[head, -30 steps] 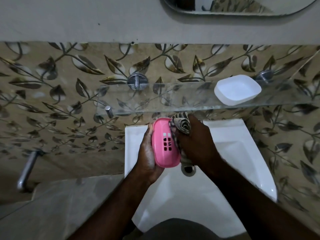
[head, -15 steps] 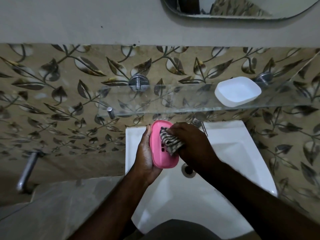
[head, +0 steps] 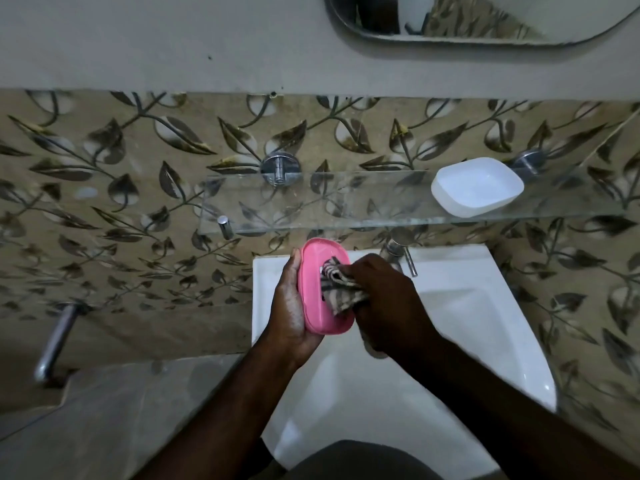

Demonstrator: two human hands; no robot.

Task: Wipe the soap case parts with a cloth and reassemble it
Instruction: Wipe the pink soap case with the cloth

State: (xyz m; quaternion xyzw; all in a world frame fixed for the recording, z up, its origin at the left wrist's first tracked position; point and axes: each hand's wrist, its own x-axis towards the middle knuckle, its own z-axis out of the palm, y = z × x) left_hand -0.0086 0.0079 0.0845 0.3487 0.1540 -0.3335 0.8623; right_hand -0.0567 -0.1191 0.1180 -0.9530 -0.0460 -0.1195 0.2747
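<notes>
A pink soap case part (head: 317,292) with drain slots is held upright over the sink, gripped from the left side by my left hand (head: 289,303). My right hand (head: 384,303) grips a striped cloth (head: 337,285) and presses it against the pink part's inner face, covering most of the slots. The white soap case part (head: 476,187) lies open side up on the glass shelf (head: 346,209), at its right end.
A white sink (head: 450,341) lies below my hands, with a metal tap (head: 398,252) at its back. The leaf-patterned tiled wall is behind. A mirror (head: 485,19) hangs above. A metal pipe (head: 55,341) sticks out at the left.
My right hand moved the cloth from the pink part's right edge onto its inner face, and it now covers most of the slots. My left hand keeps holding the part.
</notes>
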